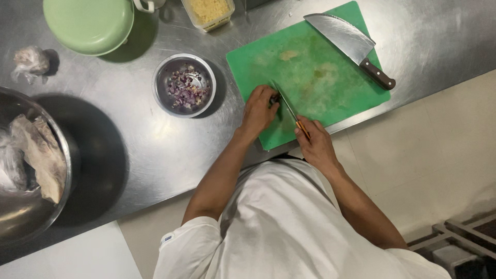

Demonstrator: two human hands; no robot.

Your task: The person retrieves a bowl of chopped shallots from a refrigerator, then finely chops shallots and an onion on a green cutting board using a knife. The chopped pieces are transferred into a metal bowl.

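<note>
My left hand (pixel 258 109) presses a small dark piece of food (pixel 274 99) against the green cutting board (pixel 336 88). My right hand (pixel 315 144) grips a small knife (pixel 287 106) by its orange handle, with the thin blade lying against the food beside my left fingers. Most of the food is hidden under my left hand. Left of the board stands a small steel bowl (pixel 184 85) with chopped purple bits in it.
A large cleaver (pixel 351 46) with a brown handle lies on the board's far right corner. A green lidded pot (pixel 89 23) and a tub of yellow crumbs (pixel 209 13) stand at the back. A big steel bowl (pixel 31 170) with raw meat sits at the left.
</note>
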